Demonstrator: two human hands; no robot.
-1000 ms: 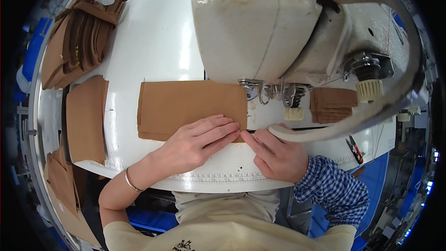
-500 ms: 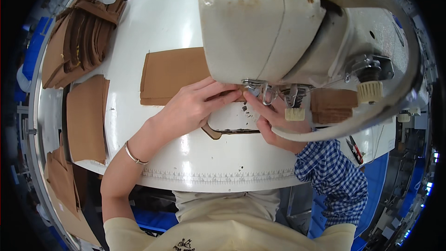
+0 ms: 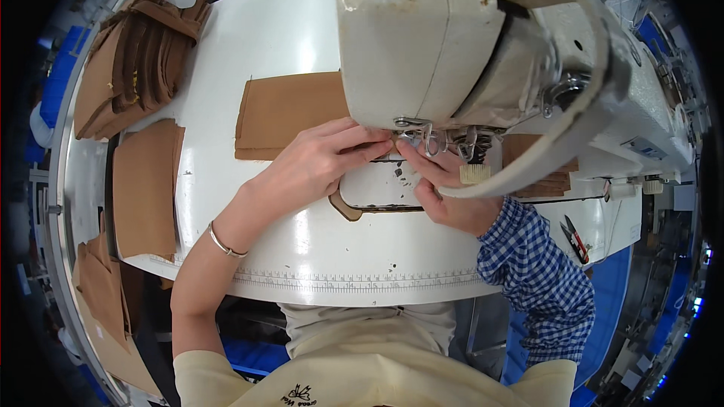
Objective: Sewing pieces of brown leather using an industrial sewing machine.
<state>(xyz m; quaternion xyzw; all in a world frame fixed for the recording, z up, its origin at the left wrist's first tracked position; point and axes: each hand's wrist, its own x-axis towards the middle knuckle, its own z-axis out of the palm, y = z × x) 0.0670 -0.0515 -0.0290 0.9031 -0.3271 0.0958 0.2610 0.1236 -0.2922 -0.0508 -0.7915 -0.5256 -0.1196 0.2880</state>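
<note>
My left hand (image 3: 324, 160) has its fingers pressed together on the near edge of a brown fabric rectangle (image 3: 283, 109), beside the white sewing machine's (image 3: 392, 38) presser foot (image 3: 411, 136). My right hand (image 3: 445, 188) reaches to the same spot from the right, index fingertip close to my left fingers, thumb bent below. Its other fingers are partly behind the machine's fittings and curved white bar (image 3: 550, 147); what they hold, if anything, is hidden. The fabric runs behind the machine head, so its right end is out of sight.
A tall pile of brown pieces (image 3: 139, 60) and a flatter stack (image 3: 143, 188) lie left, more pieces (image 3: 102, 286) below them. A small brown stack (image 3: 539, 181) and red-handled snips (image 3: 575, 241) are right. A printed ruler (image 3: 354, 283) runs along the table's front edge.
Since a second ago the fabric and both my hands have moved away from me, up to the presser foot. Over the last half second my view has shifted slightly; the hands stay there.
</note>
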